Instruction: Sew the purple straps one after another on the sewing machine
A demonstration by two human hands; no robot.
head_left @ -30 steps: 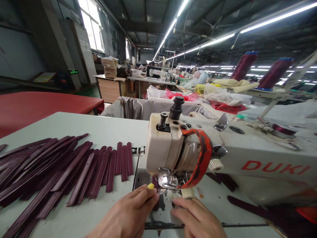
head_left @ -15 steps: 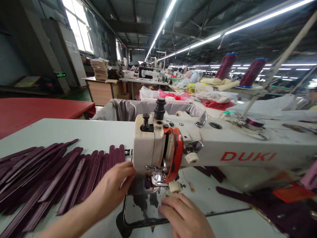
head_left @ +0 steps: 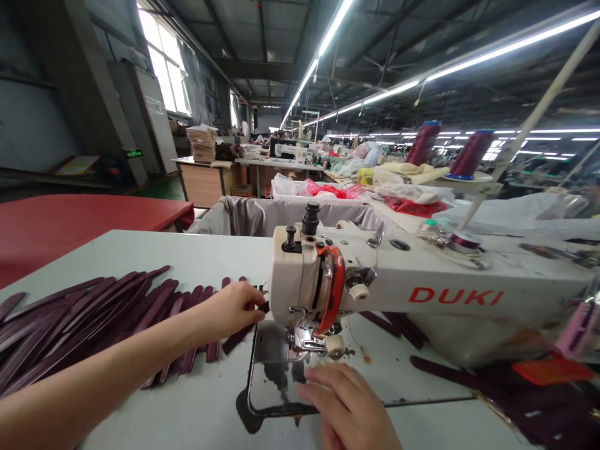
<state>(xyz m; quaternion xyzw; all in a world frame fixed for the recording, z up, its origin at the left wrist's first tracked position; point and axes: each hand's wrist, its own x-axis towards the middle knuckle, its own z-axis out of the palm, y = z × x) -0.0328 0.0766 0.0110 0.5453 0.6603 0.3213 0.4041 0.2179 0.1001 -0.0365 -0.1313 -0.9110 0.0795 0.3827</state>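
My left hand [head_left: 237, 307] is closed on a dark maroon strap [head_left: 240, 337], just left of the sewing machine head [head_left: 287, 281]. Part of that strap is hidden behind the fingers. On the machine's worn metal plate [head_left: 276, 369], in front of the presser foot [head_left: 307, 342], rests my right hand [head_left: 354, 403]. Its fingers are slightly bent and apart, with nothing visible in them. Many similar maroon straps [head_left: 94, 306] lie fanned out on the white table to the left, partly covered by my left forearm.
More maroon pieces [head_left: 534, 400] are heaped at the lower right, near an orange-red flat item [head_left: 553, 370]. A grey cloth-lined bin [head_left: 253, 212] stands behind the machine. Two maroon thread cones [head_left: 472, 155] rise at the back right. A red-covered table [head_left: 94, 219] is at left.
My left hand has moved up and back along the machine head, and a strap now shows in its grip. A dark piece no longer shows by the presser foot. The view has shifted slightly.
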